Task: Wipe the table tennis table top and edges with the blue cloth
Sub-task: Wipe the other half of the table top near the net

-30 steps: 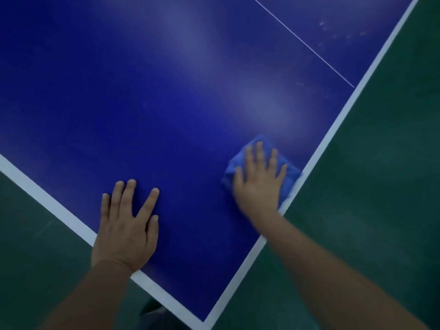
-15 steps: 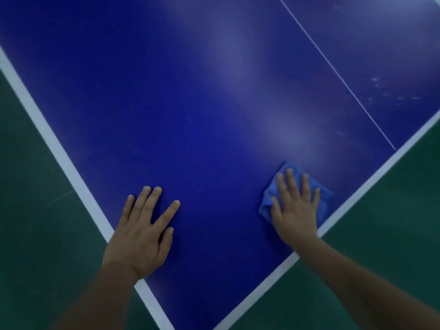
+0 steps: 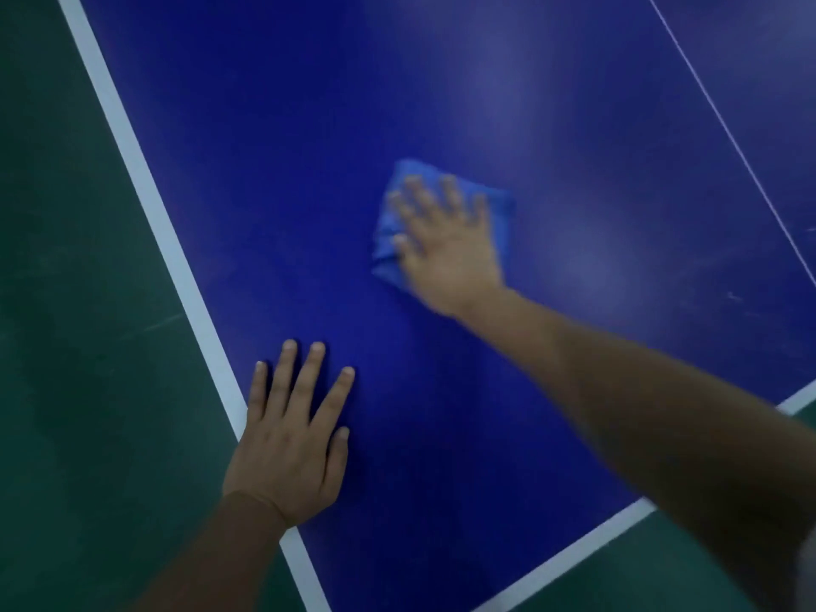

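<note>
The blue table tennis table (image 3: 273,178) fills most of the view, with white border lines along its left and near edges. A folded blue cloth (image 3: 501,205) lies flat on the top, well inside the corner. My right hand (image 3: 446,245) presses on the cloth with straight, spread fingers; it is motion-blurred and covers most of the cloth. My left hand (image 3: 293,439) rests flat on the table beside the left white line, fingers spread, holding nothing.
Dark green floor (image 3: 75,346) lies beyond the table's left edge and past the near edge at bottom right. A thin white centre line (image 3: 724,125) runs across the top at upper right. Faint scuff marks (image 3: 735,298) show at the right.
My right hand has slid the cloth away from the near white edge, inward and to the left across the top. My left hand stays planted; the view has swung.
</note>
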Demonstrator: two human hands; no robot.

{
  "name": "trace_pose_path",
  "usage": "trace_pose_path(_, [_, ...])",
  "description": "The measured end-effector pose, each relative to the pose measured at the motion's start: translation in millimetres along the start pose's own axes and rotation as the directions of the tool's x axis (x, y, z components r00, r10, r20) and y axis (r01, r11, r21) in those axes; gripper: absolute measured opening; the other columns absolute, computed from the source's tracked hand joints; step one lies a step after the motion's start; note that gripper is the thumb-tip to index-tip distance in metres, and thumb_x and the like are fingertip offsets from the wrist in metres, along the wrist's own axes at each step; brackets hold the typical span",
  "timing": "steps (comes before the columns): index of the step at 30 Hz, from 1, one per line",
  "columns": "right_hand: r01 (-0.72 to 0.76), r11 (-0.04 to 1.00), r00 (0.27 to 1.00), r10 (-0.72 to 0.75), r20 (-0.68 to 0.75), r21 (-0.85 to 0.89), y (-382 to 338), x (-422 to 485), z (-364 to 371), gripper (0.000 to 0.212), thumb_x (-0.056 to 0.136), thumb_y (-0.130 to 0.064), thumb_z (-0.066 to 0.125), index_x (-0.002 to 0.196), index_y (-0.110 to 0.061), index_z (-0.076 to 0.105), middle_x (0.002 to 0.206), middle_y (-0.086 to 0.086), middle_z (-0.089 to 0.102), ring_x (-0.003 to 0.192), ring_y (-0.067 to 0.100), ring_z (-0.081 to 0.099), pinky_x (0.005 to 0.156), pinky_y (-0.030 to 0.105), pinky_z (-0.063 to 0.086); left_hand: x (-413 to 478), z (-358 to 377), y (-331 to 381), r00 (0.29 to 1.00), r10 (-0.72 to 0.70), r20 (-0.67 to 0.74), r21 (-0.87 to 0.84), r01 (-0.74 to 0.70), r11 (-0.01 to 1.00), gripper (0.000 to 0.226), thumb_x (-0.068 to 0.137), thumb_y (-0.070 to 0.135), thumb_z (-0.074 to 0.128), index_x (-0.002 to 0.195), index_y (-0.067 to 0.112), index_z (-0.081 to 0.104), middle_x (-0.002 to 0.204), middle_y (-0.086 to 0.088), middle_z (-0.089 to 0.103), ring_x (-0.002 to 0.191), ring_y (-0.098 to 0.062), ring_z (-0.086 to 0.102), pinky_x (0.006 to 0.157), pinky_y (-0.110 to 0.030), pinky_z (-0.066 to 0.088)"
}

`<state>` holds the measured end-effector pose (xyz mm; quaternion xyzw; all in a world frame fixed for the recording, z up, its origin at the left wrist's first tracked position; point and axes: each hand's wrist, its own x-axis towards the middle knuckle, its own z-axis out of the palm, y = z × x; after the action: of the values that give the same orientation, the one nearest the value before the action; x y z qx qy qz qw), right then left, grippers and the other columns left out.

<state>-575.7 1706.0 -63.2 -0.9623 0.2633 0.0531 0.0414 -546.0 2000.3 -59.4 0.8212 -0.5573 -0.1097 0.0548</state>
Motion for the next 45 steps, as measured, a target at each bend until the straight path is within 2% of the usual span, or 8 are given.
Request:
trace_pose_path(3, [-0.383,0.923,0.924,0.383,0.009,0.041,115,-17,-13,0.062,0.100,-0.050,0.025,0.159,-0.032,0.021,0.168,-0.006,0.013,0.154,0.031,0.009,0.120,0.062,0.008,0,0,0,0.999,0.015,0.039,0.028,-0.016,0.999,0.062,0.096,0.039,0.032,0.152,0.013,0.038,0.163,-0.021,0.021,0.152,-0.044,0.009,0.117,-0.067,0.015])
trace_pose_path(8, [-0.597,0.791,0.801,0.598,0.033,0.134,135,-22,-16,0.065,0.099,-0.054,0.019,0.160,-0.033,0.014,0.169,-0.009,0.004,0.155,0.030,0.000,0.120,0.063,0.000,1,-5,4,0.998,-0.009,0.067,0.047,0.005,0.999,0.062,0.096,0.040,0.031,0.152,0.013,0.038,0.162,-0.022,0.023,0.151,-0.044,0.010,0.117,-0.067,0.015])
trace_pose_path(15, [-0.095,0.992,0.995,0.097,-0.022,0.086,-17,-153,19,0.059,0.102,-0.050,0.024,0.156,-0.029,0.032,0.167,-0.004,0.020,0.154,0.033,0.013,0.119,0.065,0.007,4,-11,16,0.995,-0.074,0.072,0.073,0.069,0.995,0.068,0.090,0.040,0.031,0.149,0.010,0.045,0.159,-0.022,0.030,0.148,-0.047,0.020,0.118,-0.066,0.015])
trace_pose_path(19, [0.021,0.998,0.999,-0.023,0.037,0.067,32,-240,27,0.056,0.105,-0.052,0.026,0.156,-0.031,0.033,0.166,-0.004,0.024,0.155,0.031,0.011,0.119,0.065,0.012,2,-12,25,0.992,-0.113,0.050,0.098,0.108,0.989,0.069,0.089,0.040,0.029,0.148,0.008,0.046,0.157,-0.024,0.033,0.145,-0.048,0.025,0.117,-0.063,0.015])
trace_pose_path(28, [-0.677,0.729,0.735,0.676,0.048,0.106,173,-243,10,0.070,0.095,-0.056,0.009,0.160,-0.030,0.018,0.169,-0.006,0.006,0.155,0.032,0.004,0.120,0.065,0.007,-2,2,131,0.923,-0.381,-0.058,-0.082,0.376,0.923,0.064,0.092,0.035,0.030,0.146,0.002,0.043,0.156,-0.025,0.032,0.147,-0.042,0.024,0.120,-0.060,0.011])
trace_pose_path(34, [-0.029,0.998,1.000,0.029,0.004,0.049,138,-268,23,0.058,0.103,-0.053,0.024,0.157,-0.031,0.028,0.167,-0.004,0.020,0.155,0.030,0.011,0.120,0.064,0.011,51,24,257,0.941,-0.335,-0.043,-0.167,0.323,0.931,0.063,0.094,0.036,0.027,0.146,0.005,0.046,0.159,-0.017,0.034,0.149,-0.035,0.026,0.121,-0.059,0.016])
trace_pose_path(39, [-0.294,0.956,0.956,0.293,0.023,0.024,243,-290,20,0.062,0.102,-0.054,0.017,0.158,-0.030,0.028,0.168,-0.005,0.015,0.155,0.030,0.007,0.120,0.063,0.011,79,39,274,0.913,-0.408,0.019,-0.098,0.408,0.908,0.067,0.097,0.042,0.018,0.154,0.010,0.032,0.164,-0.013,0.022,0.154,-0.030,0.012,0.123,-0.058,0.008])
trace_pose_path(45, [0.009,0.999,1.000,-0.008,-0.007,0.042,193,-230,17,0.058,0.103,-0.049,0.023,0.156,-0.027,0.033,0.166,-0.001,0.024,0.154,0.033,0.012,0.119,0.065,0.012,79,49,273,0.892,-0.448,-0.061,-0.099,0.441,0.892,0.065,0.098,0.039,0.029,0.153,0.005,0.032,0.163,-0.017,0.021,0.153,-0.032,0.014,0.121,-0.060,0.013])
